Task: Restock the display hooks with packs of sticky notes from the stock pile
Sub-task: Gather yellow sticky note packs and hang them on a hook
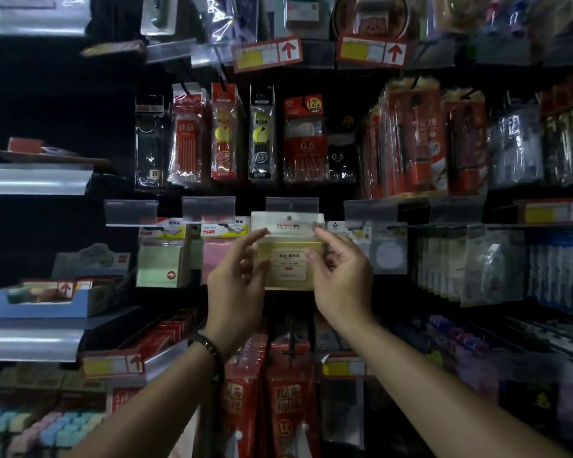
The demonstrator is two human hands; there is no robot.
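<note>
Bare forearms (dark beaded bracelet (209,350), left wrist).

1. I read "0.5" on a red pen pack (305,140) and again on the small black pack (339,150) beside it.
2. "12" tops that red pen pack.
3. "8" marks the leftmost black pack (149,143).
4. "2B" shows on a red pencil pack (420,140).
5. A shelf price tag (268,53) carries a red up-arrow.

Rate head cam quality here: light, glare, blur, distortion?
Head view: dim, far left nearly black; glare on the clear label holders and the left shelf edges, which also bow from the wide lens; bottom corners smeared; centre fairly sharp, the yellow sticky-note pack between left hand and right hand clear.
</note>
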